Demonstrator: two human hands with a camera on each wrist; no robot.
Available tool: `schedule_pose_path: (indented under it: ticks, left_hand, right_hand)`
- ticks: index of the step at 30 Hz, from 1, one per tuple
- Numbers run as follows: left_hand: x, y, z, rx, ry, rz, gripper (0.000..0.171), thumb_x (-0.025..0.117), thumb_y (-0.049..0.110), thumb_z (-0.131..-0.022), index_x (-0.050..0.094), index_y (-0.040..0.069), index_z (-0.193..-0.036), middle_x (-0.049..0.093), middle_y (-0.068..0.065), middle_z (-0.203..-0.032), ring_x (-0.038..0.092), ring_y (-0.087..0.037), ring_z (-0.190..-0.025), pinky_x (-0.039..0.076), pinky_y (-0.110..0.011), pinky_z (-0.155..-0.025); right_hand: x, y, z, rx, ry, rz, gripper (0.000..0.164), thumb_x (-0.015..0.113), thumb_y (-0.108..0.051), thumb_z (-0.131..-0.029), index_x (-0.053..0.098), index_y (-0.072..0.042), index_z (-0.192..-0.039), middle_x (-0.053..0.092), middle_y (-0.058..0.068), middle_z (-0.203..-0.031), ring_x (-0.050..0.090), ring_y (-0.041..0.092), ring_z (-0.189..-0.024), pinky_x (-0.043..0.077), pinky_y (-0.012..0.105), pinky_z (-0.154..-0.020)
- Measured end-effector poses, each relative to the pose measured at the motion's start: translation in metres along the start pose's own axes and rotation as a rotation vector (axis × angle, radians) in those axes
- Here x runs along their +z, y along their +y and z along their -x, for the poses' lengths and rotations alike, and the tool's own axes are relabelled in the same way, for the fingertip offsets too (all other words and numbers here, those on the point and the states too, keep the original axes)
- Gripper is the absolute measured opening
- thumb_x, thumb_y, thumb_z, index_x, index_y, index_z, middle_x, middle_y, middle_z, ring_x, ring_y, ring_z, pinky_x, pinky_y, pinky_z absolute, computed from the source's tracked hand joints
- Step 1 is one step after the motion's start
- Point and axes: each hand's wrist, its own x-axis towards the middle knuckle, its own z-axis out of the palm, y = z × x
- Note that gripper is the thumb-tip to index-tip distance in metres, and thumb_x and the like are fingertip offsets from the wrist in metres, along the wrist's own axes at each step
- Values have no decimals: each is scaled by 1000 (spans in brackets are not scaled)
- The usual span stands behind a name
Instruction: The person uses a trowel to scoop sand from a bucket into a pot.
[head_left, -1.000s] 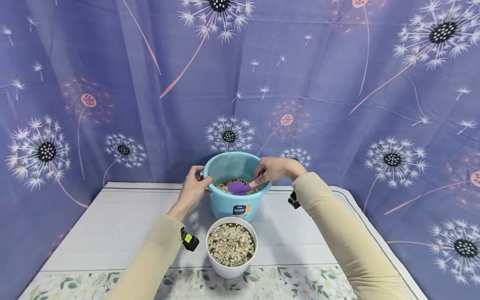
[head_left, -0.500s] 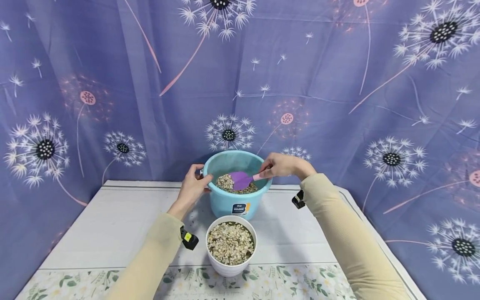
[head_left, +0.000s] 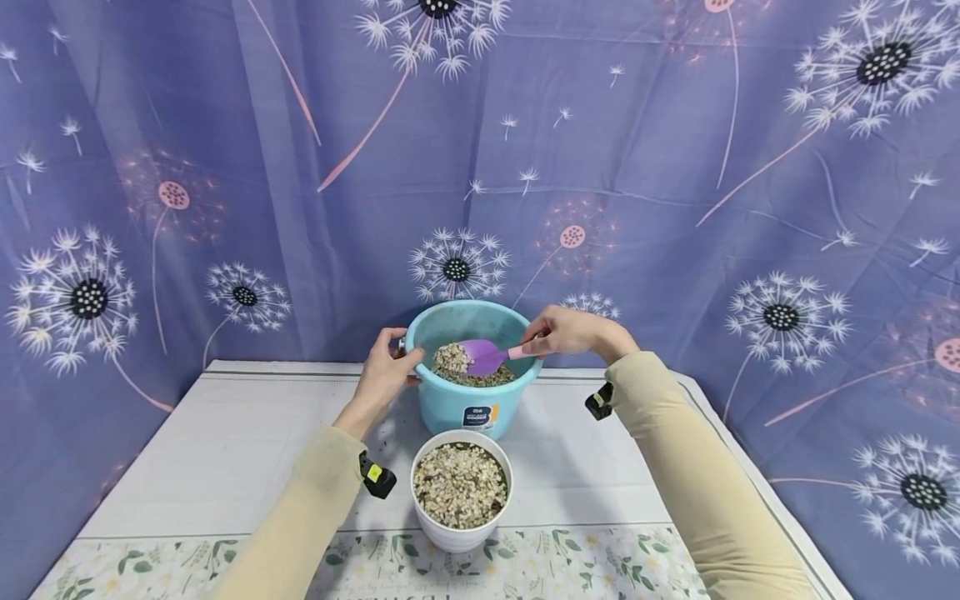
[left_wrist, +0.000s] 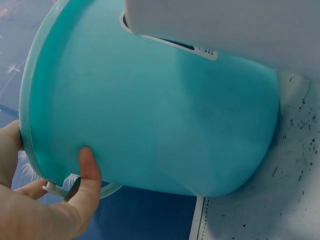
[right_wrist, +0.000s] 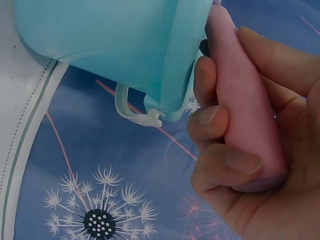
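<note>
My left hand [head_left: 381,382] grips the left rim of a light blue bucket [head_left: 442,408]; in the left wrist view its thumb and fingers lie on both sides of the rim, near the handle joint. With my right hand [head_left: 568,331] I hold a small trowel [head_left: 489,360] by its pink handle. Its purple blade is inside the bucket, carrying a heap of pale, grainy mix [head_left: 452,358]. In the right wrist view the fingers curl round the pink handle [right_wrist: 245,100]; the blade is out of sight there. More mix lies in the bucket's bottom.
In front of the bucket stands a white pot [head_left: 457,540] filled with similar pale grains. Both are on a white table cover [head_left: 247,458] with a floral front strip. A purple dandelion-print curtain [head_left: 360,250] hangs close behind. Dark specks [left_wrist: 302,125] lie on the cover.
The trowel blade, lower in the mix a second ago, has come up with a heap on it. My right hand has moved slightly up and to the right. The left hand stays put.
</note>
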Motion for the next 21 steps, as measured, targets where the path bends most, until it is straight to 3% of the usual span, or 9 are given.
schedule_pose_path:
  ticks: [6,9,11,13,16,21]
  left_hand:
    - [-6,-1,-2,-57,-71,93,58,65,20,-95,35,11,-144,54,-19,-117,64,-25,-91,58,-39,-79]
    - [-13,-1,-1,-99,-114,109,65,64,27,-96,29,12,-149,48,-19,-127,60,-30,-105,56,-42,-86]
    - [-17,0,3,-111,-132,106,68,63,30,-97,25,12,-151,44,-20,-131,55,-32,-114,55,-43,-88]
    - [-21,1,9,-103,-143,91,70,61,33,-98,23,11,-152,41,-20,-132,50,-34,-121,55,-43,-89]
    - [-28,0,21,-74,-153,39,71,59,36,-98,22,10,-152,39,-20,-134,47,-35,-125,55,-41,-89]
    - [-36,-6,49,1,-206,0,63,58,33,-100,29,5,-148,43,-23,-132,50,-35,-121,53,-41,-91]
  right_hand:
    - [-2,-5,14,38,12,-52,22,65,-33,-96,77,-17,-104,72,3,-83,58,14,-70,51,32,-74]
    - [-4,-9,22,24,21,-41,20,64,-34,-96,77,-20,-101,63,0,-69,45,13,-57,44,28,-62]
    - [-4,-11,28,7,21,-40,21,64,-32,-96,77,-18,-103,64,-2,-70,42,12,-54,41,26,-58]
    - [-4,-12,36,-17,25,-36,21,64,-31,-97,77,-17,-104,61,-1,-67,31,11,-51,34,25,-53]
    - [-1,-14,46,-47,29,-37,22,64,-29,-97,76,-14,-107,68,-1,-77,37,10,-54,40,27,-57]
    - [7,-17,62,-72,49,-31,15,64,-28,-97,77,-21,-101,65,-2,-75,37,9,-55,43,28,-61]
